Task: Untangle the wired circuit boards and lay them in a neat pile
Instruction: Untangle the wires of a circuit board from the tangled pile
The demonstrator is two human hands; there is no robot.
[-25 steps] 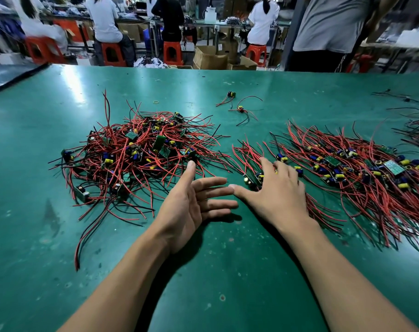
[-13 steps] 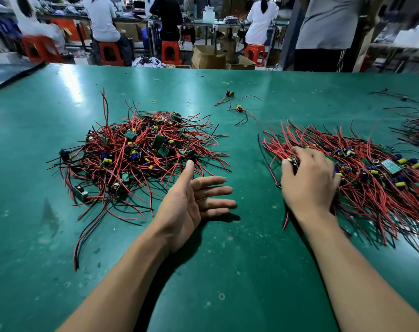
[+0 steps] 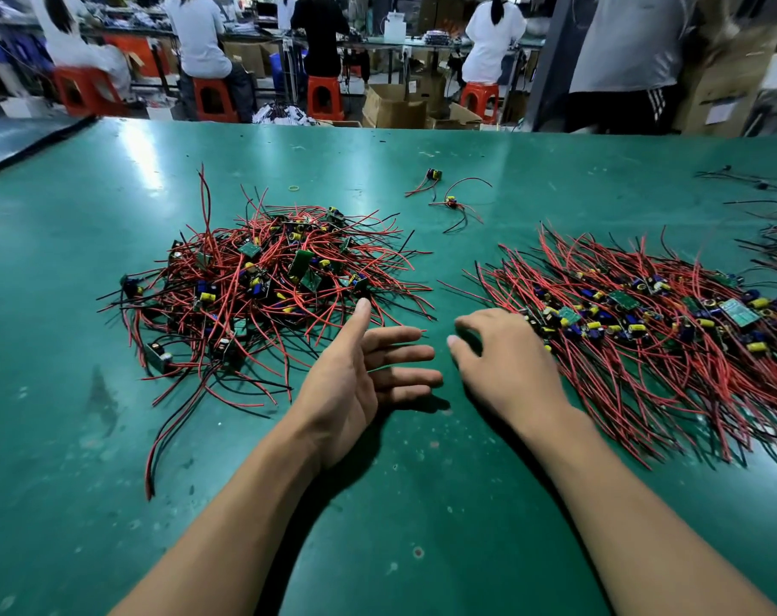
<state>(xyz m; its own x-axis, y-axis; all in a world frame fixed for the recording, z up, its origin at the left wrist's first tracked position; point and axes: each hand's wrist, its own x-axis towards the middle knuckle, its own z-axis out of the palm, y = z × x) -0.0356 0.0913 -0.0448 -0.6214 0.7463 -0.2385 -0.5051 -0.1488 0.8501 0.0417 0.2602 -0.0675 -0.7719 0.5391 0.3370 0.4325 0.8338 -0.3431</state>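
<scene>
Left hand (image 3: 355,380) lies edge-on on desk (image 3: 422,504), fingers straight, holding nothing, thumb tip at rim of tangled heap (image 3: 262,277): green boards, yellow and blue parts, red and black wires crossing every way. Right hand (image 3: 506,362) palm down, fingers loosely bent, nothing held that I see, at left edge of combed pile (image 3: 644,331).

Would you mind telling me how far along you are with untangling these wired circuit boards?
Roughly half done, I would judge. Done: the neat pile on the right, its wires combed one way. In hand: nothing; the left hand lies open beside the tangled heap, and the right hand rests at the neat pile's edge, holding nothing. Left: the tangled heap and two loose boards farther back.
</scene>
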